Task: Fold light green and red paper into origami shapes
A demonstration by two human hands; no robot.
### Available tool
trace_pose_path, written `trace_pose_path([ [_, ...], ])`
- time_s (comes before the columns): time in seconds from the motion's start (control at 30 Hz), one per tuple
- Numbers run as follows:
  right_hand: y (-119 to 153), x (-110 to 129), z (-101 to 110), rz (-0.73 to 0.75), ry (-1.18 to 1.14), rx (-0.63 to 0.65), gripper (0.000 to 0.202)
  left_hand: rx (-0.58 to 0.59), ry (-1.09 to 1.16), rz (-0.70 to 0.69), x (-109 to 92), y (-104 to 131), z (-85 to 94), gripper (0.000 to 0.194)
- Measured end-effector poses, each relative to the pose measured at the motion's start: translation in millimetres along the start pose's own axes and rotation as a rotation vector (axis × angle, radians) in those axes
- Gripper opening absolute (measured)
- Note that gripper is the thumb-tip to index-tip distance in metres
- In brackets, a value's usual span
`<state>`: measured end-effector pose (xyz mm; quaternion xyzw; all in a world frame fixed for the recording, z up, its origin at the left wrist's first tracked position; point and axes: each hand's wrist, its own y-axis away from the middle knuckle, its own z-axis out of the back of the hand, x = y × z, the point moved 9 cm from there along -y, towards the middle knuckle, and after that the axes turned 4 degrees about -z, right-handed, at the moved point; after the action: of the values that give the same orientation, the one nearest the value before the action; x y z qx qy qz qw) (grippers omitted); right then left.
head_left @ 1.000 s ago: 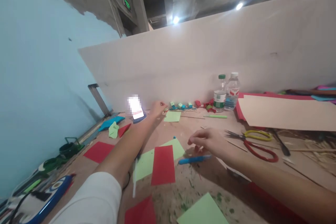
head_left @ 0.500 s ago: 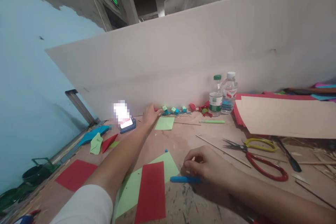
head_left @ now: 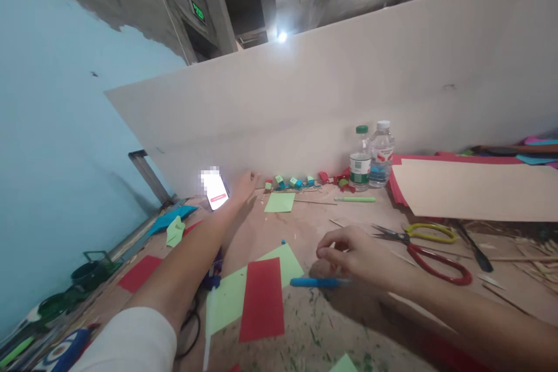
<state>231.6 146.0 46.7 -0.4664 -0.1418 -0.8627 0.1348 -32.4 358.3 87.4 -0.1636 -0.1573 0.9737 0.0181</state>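
Note:
My left hand (head_left: 244,186) reaches to the back of the table, just left of a row of small green, blue and red paper pieces (head_left: 294,182); its fingers are bent together, and anything between them is too small to make out. My right hand (head_left: 344,253) hovers over the table's middle with curled fingers, thumb near the index finger, and nothing can be made out in it. A blue pen (head_left: 311,282) lies just below it. Red paper (head_left: 264,299) rests over light green paper (head_left: 224,302). A small green square (head_left: 279,202) lies near the row.
A lit phone (head_left: 217,190) stands left of my left forearm. Two bottles (head_left: 360,168) stand at the back. Scissors (head_left: 407,238) with yellow and red handles lie right of my right hand. Large pale sheets (head_left: 475,189) lie at the right, a green pen (head_left: 355,199) near the bottles.
My left hand has drawn slightly left from the row, where a small red and green piece now shows at the left end. The view has shifted a little; my right hand keeps its curled pose.

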Motion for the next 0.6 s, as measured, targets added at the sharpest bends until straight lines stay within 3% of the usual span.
trace_pose_path([
  [0.13, 21.9, 30.5, -1.1, 0.065, 0.124, 0.037, 0.026, -0.03, 0.009, -0.053, -14.1, 24.8, 38.3, 0.036],
  [0.23, 47.2, 51.9, -17.7, 0.165, 0.236, 0.145, 0.022, -0.06, 0.029, -0.121, -29.2, 53.7, 69.0, 0.035],
  [0.33, 81.2, 62.7, -51.0, 0.311, 0.416, 0.325, 0.052, -0.085, 0.081, -0.194, -43.8, 90.6, 92.9, 0.035],
  [0.4, 103.9, 61.1, -71.0, 0.373, 0.528, 0.379, 0.072, -0.088, 0.144, -0.245, -53.5, 118.9, 104.7, 0.035],
  [0.47, 121.8, 53.7, -83.1, 0.357, 0.604, 0.352, 0.079, -0.083, 0.223, -0.304, -63.2, 151.4, 115.6, 0.034],
  [0.6, 145.8, 41.6, -80.5, 0.26, 0.547, 0.125, 0.065, -0.083, 0.403, -0.42, -72.4, 235.0, 141.5, 0.025],
])
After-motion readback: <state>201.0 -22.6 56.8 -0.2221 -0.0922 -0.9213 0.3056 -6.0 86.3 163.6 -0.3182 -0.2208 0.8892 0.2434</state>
